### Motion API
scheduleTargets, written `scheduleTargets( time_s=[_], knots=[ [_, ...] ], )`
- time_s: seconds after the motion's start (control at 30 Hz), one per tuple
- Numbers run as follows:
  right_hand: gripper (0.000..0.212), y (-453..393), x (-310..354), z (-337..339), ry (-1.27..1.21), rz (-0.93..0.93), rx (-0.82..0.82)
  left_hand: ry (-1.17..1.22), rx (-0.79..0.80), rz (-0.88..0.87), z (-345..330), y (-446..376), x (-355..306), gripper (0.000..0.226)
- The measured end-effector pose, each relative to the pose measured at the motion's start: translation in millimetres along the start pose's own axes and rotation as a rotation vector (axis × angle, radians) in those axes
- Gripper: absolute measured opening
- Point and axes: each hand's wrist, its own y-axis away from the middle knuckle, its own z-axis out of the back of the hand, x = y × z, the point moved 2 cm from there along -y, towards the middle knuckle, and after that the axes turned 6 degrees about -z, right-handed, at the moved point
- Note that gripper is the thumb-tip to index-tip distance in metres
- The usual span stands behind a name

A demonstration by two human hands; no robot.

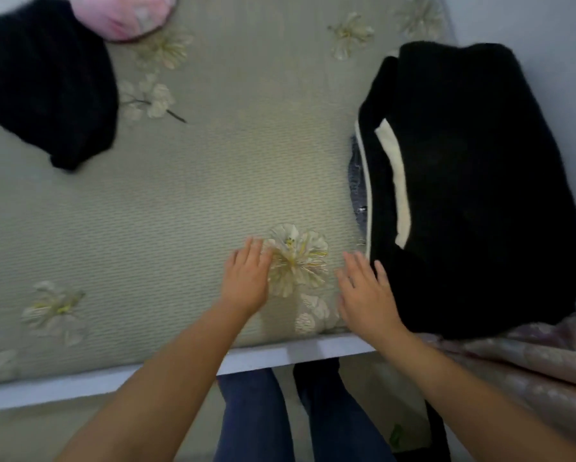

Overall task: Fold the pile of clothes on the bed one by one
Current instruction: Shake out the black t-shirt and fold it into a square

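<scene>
2 flat palms: left hand (246, 278), right hand (366, 295) over bed (179, 195).

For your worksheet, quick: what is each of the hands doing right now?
Left hand: open, fingers straight, holding nothing.
Right hand: open, holding nothing, beside the folded black fleece garment.

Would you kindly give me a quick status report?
Left hand open, flat on bed. Right hand open beside folded black pile. Black garment waits far left.

Left hand (246, 278) and right hand (366, 291) flat on floral bed (179, 195), folded black clothes (473, 181) beside right hand
</scene>
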Motion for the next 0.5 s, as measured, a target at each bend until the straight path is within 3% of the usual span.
scheduleTargets(
  time_s=[0.1,0.33,0.5],
  knots=[
    [0.053,-62,63,11,-0.091,0.097,0.06,-0.015,-0.07,0.124,30,-1,79,0.051],
    [0.051,-183,228,52,-0.175,0.153,-0.113,0.026,-0.131,0.301,55,14,276,0.05],
    [0.054,-254,352,70,-0.148,0.18,-0.096,0.084,-0.126,0.391,45,29,410,0.053]
  ],
)
